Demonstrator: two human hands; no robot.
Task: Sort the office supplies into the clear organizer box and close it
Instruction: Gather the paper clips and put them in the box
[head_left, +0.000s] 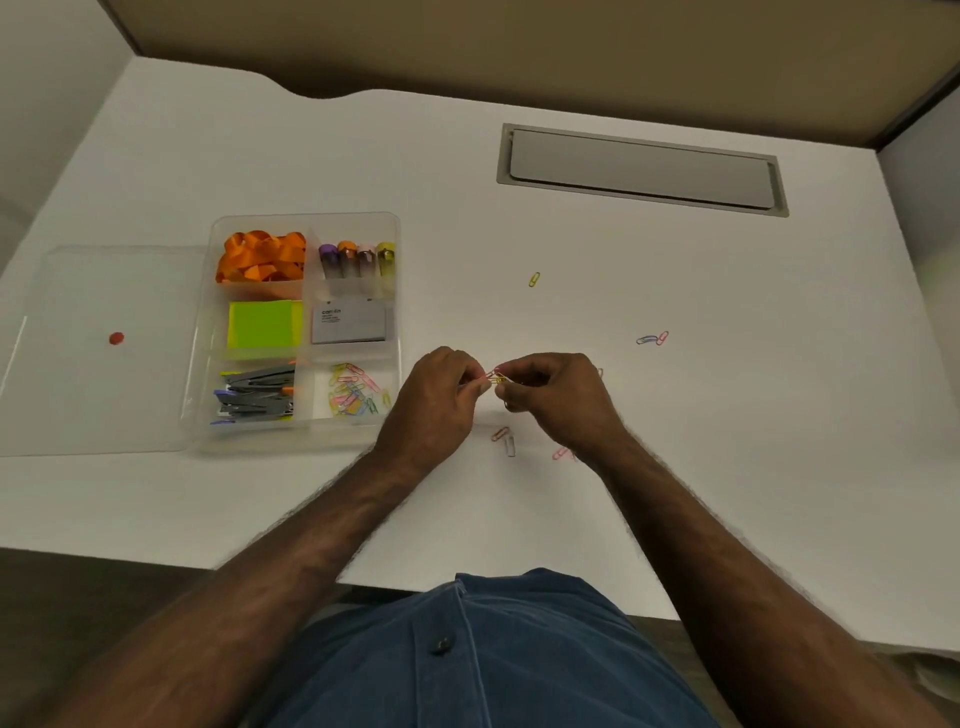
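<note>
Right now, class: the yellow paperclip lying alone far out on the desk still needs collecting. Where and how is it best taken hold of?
The yellow clip lies flat on the desk, clear of everything. Come straight down from above and pinch across its two long sides near the middle. It is thin wire lying flat, so a fingertip will probably need to tip one edge up first.

An office cubicle: a white desk (571, 234) with cable hatch (641, 169) and tan partition walls (519, 47).
</note>
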